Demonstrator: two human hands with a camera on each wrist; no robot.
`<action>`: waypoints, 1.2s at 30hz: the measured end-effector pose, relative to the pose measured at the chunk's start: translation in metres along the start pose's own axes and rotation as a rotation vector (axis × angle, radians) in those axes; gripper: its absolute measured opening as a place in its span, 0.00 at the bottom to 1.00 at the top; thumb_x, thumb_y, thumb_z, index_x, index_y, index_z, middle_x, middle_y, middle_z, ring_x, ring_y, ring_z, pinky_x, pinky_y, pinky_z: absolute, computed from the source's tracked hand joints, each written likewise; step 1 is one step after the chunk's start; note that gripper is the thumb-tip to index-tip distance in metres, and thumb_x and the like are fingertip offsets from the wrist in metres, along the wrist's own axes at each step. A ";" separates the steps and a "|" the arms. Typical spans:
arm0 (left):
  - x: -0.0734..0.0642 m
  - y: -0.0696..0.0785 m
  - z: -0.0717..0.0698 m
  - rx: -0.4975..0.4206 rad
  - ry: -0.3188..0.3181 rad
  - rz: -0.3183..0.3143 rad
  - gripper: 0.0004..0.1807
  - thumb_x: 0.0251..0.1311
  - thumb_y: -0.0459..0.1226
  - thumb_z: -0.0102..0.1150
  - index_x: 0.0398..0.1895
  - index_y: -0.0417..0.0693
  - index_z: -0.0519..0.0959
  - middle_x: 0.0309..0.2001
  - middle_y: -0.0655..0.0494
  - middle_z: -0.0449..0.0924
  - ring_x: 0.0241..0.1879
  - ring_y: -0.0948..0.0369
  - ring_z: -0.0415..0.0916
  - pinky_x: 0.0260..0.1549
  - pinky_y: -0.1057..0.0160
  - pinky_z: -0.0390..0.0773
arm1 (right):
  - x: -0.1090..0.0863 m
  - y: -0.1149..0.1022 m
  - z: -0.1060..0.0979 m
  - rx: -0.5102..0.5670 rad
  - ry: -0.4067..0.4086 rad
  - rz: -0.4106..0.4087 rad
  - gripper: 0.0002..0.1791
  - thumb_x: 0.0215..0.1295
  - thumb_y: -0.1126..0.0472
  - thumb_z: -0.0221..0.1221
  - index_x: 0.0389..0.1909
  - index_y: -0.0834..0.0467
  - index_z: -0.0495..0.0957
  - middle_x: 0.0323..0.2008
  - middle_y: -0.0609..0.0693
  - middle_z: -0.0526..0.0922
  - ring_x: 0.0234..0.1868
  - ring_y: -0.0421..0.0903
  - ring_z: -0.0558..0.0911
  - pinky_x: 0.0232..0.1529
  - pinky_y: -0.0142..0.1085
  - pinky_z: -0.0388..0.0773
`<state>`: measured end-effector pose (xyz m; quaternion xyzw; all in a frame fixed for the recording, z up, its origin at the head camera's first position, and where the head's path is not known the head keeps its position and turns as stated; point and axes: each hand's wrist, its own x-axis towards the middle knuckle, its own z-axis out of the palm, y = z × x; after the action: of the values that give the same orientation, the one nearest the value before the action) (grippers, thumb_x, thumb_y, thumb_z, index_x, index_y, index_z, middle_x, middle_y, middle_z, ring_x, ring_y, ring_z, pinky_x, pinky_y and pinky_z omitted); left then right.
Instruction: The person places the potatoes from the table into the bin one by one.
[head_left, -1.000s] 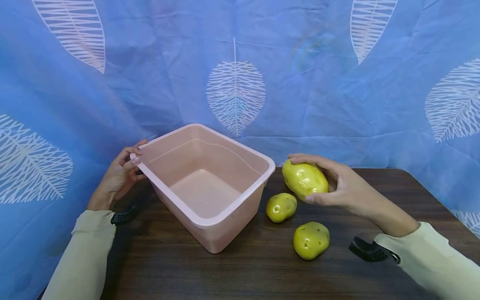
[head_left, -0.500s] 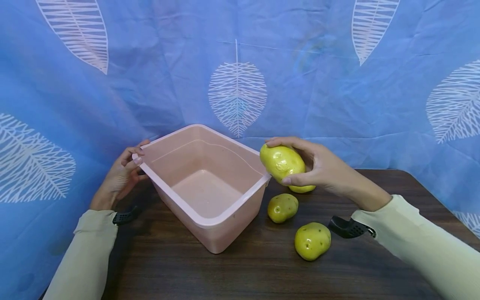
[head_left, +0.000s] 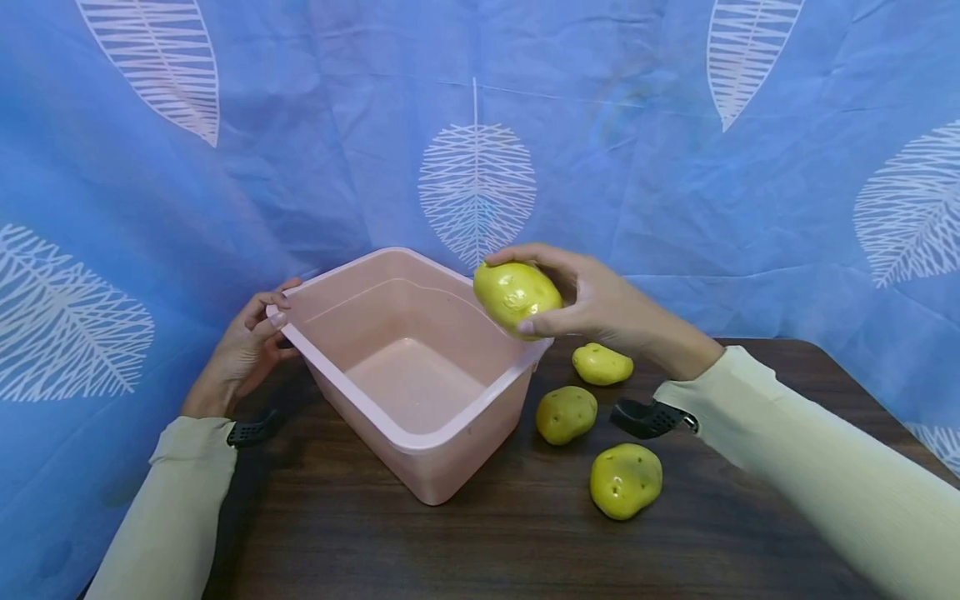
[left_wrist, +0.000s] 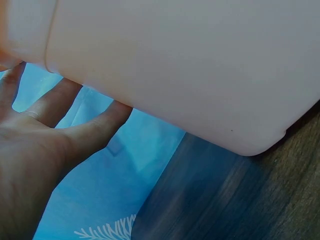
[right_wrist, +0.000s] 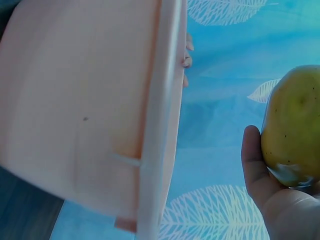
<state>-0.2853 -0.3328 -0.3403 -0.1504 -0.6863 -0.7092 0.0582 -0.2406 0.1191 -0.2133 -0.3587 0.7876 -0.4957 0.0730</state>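
My right hand (head_left: 573,292) grips a large shiny yellow potato (head_left: 516,296), thumb on the near side and fingers over the top. It is held up at the right rim of a pink plastic tub (head_left: 442,440), overlapping that rim in the head view. The right wrist view shows the same potato (right_wrist: 295,125) above the level of the tub's rim (right_wrist: 162,115). At the tub's left corner my left hand (head_left: 246,354) pinches the rim, thumb on top. Its fingers (left_wrist: 102,127) reach along the tub's outer wall in the left wrist view. The tub's visible floor is bare.
To the right of the tub, three more potatoes lie on the dark wooden table (head_left: 517,542): a far one (head_left: 602,364), a middle one (head_left: 566,415) and a near one (head_left: 626,482). A blue cloth (head_left: 637,192) with white leaf prints hangs behind.
My right hand has lifted the large potato and carried it left to the tub's rim, uncovering the far potato behind it. My left hand stays at the tub's corner.
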 end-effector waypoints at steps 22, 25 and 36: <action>-0.004 -0.005 -0.008 -0.015 -0.025 0.008 0.10 0.77 0.33 0.51 0.52 0.61 0.73 0.86 0.53 0.44 0.73 0.52 0.56 0.46 0.59 0.82 | 0.082 -0.012 0.028 0.283 -0.059 0.024 0.35 0.61 0.64 0.68 0.70 0.49 0.74 0.65 0.53 0.76 0.60 0.53 0.77 0.53 0.40 0.82; -0.004 -0.004 -0.007 -0.011 -0.022 0.007 0.10 0.77 0.34 0.51 0.52 0.60 0.73 0.86 0.53 0.45 0.72 0.51 0.57 0.46 0.59 0.82 | 0.093 -0.013 0.032 0.294 -0.068 0.029 0.35 0.61 0.65 0.68 0.70 0.50 0.74 0.64 0.54 0.77 0.58 0.52 0.77 0.53 0.39 0.82; 0.002 -0.002 -0.001 0.007 0.007 -0.007 0.09 0.76 0.34 0.53 0.50 0.60 0.74 0.85 0.52 0.47 0.68 0.51 0.63 0.45 0.59 0.83 | 0.127 -0.010 0.052 0.397 -0.112 0.037 0.33 0.64 0.69 0.66 0.71 0.53 0.73 0.65 0.55 0.75 0.59 0.50 0.78 0.53 0.38 0.83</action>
<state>-0.2875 -0.3337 -0.3418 -0.1451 -0.6892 -0.7075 0.0586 -0.3039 -0.0017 -0.2000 -0.3496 0.6755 -0.6193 0.1950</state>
